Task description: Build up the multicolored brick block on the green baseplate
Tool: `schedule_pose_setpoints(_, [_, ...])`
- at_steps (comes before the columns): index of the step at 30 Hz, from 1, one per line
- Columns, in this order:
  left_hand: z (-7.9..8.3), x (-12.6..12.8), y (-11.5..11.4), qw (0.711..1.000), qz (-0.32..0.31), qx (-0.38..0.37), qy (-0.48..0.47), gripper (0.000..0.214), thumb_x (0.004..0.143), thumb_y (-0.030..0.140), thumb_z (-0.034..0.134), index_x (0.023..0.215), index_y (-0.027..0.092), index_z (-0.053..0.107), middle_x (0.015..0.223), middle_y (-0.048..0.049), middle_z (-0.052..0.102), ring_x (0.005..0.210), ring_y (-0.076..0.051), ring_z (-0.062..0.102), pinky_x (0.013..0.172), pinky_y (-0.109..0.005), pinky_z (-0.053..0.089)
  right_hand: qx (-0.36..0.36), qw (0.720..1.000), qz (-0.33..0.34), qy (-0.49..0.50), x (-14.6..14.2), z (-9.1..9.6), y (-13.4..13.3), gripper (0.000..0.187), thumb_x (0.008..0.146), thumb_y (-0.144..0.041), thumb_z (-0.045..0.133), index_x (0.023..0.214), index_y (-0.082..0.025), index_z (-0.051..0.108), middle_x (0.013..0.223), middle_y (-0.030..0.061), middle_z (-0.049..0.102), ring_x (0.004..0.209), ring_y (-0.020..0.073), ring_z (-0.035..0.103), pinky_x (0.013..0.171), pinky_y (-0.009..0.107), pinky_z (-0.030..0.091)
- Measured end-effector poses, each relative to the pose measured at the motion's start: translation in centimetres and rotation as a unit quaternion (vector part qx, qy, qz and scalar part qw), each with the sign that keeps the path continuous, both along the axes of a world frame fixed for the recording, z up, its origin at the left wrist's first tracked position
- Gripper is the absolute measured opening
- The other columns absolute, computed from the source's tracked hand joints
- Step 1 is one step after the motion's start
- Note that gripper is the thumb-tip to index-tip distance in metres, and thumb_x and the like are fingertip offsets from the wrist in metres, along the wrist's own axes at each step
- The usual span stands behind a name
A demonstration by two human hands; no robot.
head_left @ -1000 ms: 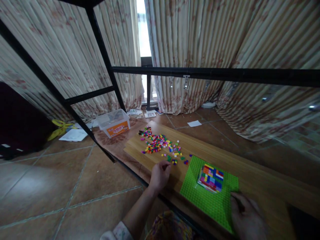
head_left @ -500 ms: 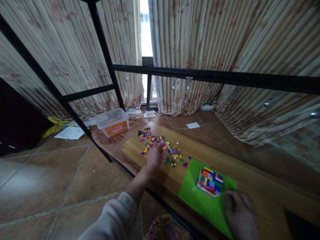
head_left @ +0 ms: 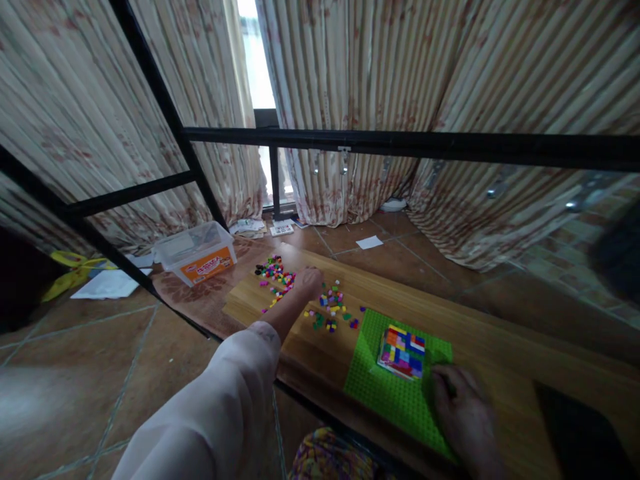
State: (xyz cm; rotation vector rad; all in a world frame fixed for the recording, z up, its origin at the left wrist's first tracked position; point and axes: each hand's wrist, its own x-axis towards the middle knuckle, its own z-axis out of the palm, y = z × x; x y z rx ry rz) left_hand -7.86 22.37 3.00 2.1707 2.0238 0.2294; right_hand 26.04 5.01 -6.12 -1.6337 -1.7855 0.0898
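Note:
My left hand (head_left: 310,283) reaches over the loose toy bricks (head_left: 332,303) on the wooden board, fingers bunched downward; whatever they hold is hidden. A bright green studded baseplate (head_left: 370,373) lies to the right of the bricks. On it stands a low, square block built of many-coloured bricks (head_left: 401,351), with rows of red, blue, yellow and orange on top. My right hand (head_left: 463,407) rests at the baseplate's right edge, beside the built block and apart from it. Its fingers are curled in, and I cannot make out anything between them.
A clear plastic tub (head_left: 197,253) with an orange label stands beyond the board's (head_left: 250,293) far left end. Black metal rails (head_left: 375,140) cross in front of the curtains. A dark flat object (head_left: 575,427) lies at the board's right. Papers (head_left: 107,283) lie on the tiled floor.
My left hand has moved farther away over the loose bricks, uncovering those nearer me. The view has swung right, so things appear shifted left. My right hand stays beside the baseplate.

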Motion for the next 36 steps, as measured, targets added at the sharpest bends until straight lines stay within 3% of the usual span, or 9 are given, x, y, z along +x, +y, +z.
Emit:
schedule_pose_setpoints(11, [1.3, -0.1, -1.2, 0.998, -0.015, 0.04, 0.046, 0.02, 0.087, 0.015, 0.05, 0.097, 0.014, 0.067, 0.104, -0.0168, 0.07, 0.106, -0.028, 0.063, 0.094, -0.037, 0.045, -0.01, 0.998, -0.01, 0.058, -1.2, 1.1, 0.0, 0.02, 0.092, -0.034, 0.047, 0.089, -0.022, 0.063, 0.093, 0.0073, 0.065, 0.09, 0.0231, 0.06, 0.082, 0.037, 0.048])
schedule_pose_setpoints(14, [2.6, 0.6, -3.0, 0.998, -0.003, 0.066, 0.002, 0.022, 0.091, 0.02, 0.046, 0.1, 0.015, 0.065, 0.098, -0.013, 0.071, 0.095, -0.023, 0.065, 0.085, -0.033, 0.047, -0.007, 0.997, -0.013, 0.072, -1.5, 1.5, 0.0, 0.02, 0.091, -0.031, 0.047, 0.087, -0.022, 0.065, 0.092, 0.0071, 0.065, 0.09, 0.0222, 0.061, 0.082, 0.036, 0.048])
schedule_pose_setpoints(15, [2.9, 1.1, -4.1, 0.992, 0.011, 0.076, -0.096, 0.02, 0.09, 0.022, 0.049, 0.097, 0.015, 0.065, 0.091, -0.0104, 0.071, 0.087, -0.021, 0.066, 0.079, -0.03, 0.048, -0.006, 0.997, -0.014, 0.077, -1.6, 1.6, 0.0, 0.02, 0.091, -0.03, 0.047, 0.087, -0.022, 0.065, 0.093, 0.007, 0.066, 0.09, 0.022, 0.061, 0.082, 0.036, 0.049])
schedule_pose_setpoints(17, [2.9, 2.5, -7.2, 0.949, 0.011, 0.073, -0.306, 0.017, 0.087, 0.029, 0.055, 0.089, 0.016, 0.065, 0.081, -0.0058, 0.069, 0.076, -0.018, 0.065, 0.071, -0.026, 0.049, -0.002, 0.996, -0.018, 0.086, -1.7, 1.7, 0.0, 0.02, 0.091, -0.029, 0.047, 0.087, -0.022, 0.066, 0.092, 0.0066, 0.067, 0.089, 0.0216, 0.062, 0.081, 0.036, 0.049])
schedule_pose_setpoints(19, [2.4, 4.4, -11.2, 0.869, 0.028, 0.043, -0.492, 0.024, 0.083, 0.04, 0.061, 0.087, 0.017, 0.065, 0.077, -0.0025, 0.067, 0.07, -0.014, 0.062, 0.065, -0.024, 0.049, 0.004, 0.995, -0.019, 0.099, -1.8, 1.8, 0.0, 0.02, 0.091, -0.03, 0.048, 0.088, -0.022, 0.066, 0.092, 0.0064, 0.068, 0.089, 0.0216, 0.063, 0.082, 0.036, 0.05])
schedule_pose_setpoints(22, [0.9, 7.7, -17.1, 0.769, 0.111, -0.041, -0.628, 0.031, 0.074, 0.046, 0.072, 0.084, 0.017, 0.068, 0.072, 0.0001, 0.065, 0.061, -0.01, 0.058, 0.061, -0.021, 0.048, 0.009, 0.99, -0.02, 0.14, -1.6, 2.0, 0.0, 0.022, 0.092, -0.032, 0.048, 0.092, -0.022, 0.067, 0.093, 0.0066, 0.07, 0.091, 0.0216, 0.065, 0.084, 0.037, 0.051])
schedule_pose_setpoints(24, [0.1, 9.6, -19.9, 0.73, 0.146, -0.104, -0.659, 0.033, 0.071, 0.048, 0.075, 0.08, 0.016, 0.068, 0.068, 0.0, 0.065, 0.059, -0.01, 0.058, 0.059, -0.021, 0.049, 0.008, 0.984, -0.027, 0.176, -1.4, 2.5, -0.2, 0.023, 0.092, -0.035, 0.048, 0.096, -0.022, 0.067, 0.095, 0.0068, 0.07, 0.092, 0.0215, 0.066, 0.085, 0.037, 0.052])
schedule_pose_setpoints(28, [-0.1, 12.1, -21.8, 0.713, 0.132, -0.159, -0.67, 0.034, 0.067, 0.046, 0.08, 0.078, 0.015, 0.07, 0.067, -0.0015, 0.067, 0.056, -0.01, 0.058, 0.058, -0.022, 0.051, 0.005, 0.972, -0.04, 0.232, -1.8, 4.9, -2.2, 0.025, 0.092, -0.039, 0.052, 0.102, -0.022, 0.068, 0.098, 0.0067, 0.069, 0.092, 0.0204, 0.066, 0.085, 0.036, 0.052])
schedule_pose_setpoints(36, [0.8, 13.7, -21.6, 0.696, 0.065, -0.202, -0.686, 0.038, 0.067, 0.045, 0.081, 0.087, 0.015, 0.067, 0.066, -0.0007, 0.067, 0.055, -0.01, 0.058, 0.057, -0.022, 0.051, -0.133, 0.941, 0.137, 0.281, -5.4, 9.7, -7.2, 0.027, 0.096, -0.034, 0.05, 0.116, -0.028, 0.067, 0.108, 0.004, 0.069, 0.1, 0.016, 0.066, 0.086, 0.028, 0.053])
